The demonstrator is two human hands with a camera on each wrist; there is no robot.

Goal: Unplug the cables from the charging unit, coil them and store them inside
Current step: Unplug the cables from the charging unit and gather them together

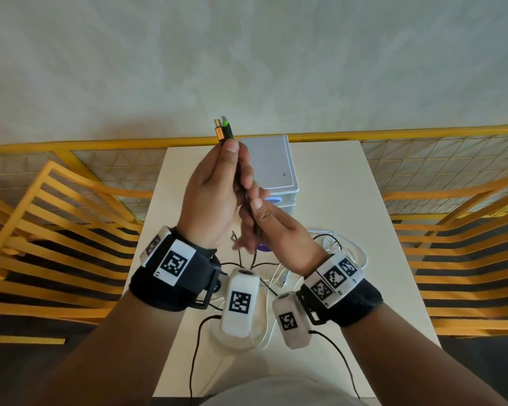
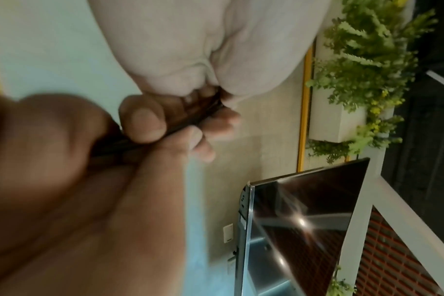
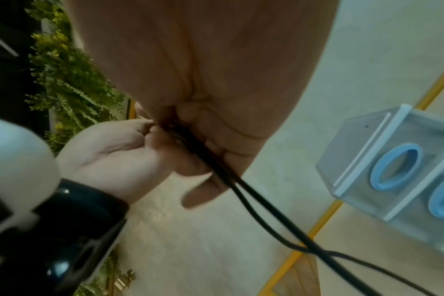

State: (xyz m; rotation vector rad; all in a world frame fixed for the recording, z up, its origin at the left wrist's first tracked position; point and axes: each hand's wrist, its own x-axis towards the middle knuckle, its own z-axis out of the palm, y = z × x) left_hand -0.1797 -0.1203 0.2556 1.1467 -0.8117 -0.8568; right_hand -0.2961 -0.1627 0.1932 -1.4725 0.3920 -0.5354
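Observation:
My left hand (image 1: pixel 235 159) is raised above the table and grips a doubled black cable (image 1: pixel 242 183). The cable's two plugs (image 1: pixel 224 131), one gold and one green-tipped, stick up past the thumb. My right hand (image 1: pixel 254 215) pinches the same two strands just below. In the right wrist view the black cable (image 3: pixel 266 206) runs out of the right hand (image 3: pixel 203 160) as two strands down to the right. Blurred in the left wrist view, the left thumb (image 2: pixel 142 120) presses the cable (image 2: pixel 170 131). The grey charging unit (image 1: pixel 272 162) with blue-ringed openings (image 3: pixel 393 166) stands behind the hands, lid down.
Loose white cables (image 1: pixel 357 253) and thin black wires lie on the white table (image 1: pixel 349 186) under my wrists. Yellow slatted chairs stand left (image 1: pixel 56 215) and right (image 1: pixel 452 218). A yellow rail (image 1: pixel 423 133) runs behind the table. The left wrist view shows a dark screen (image 2: pixel 304 220).

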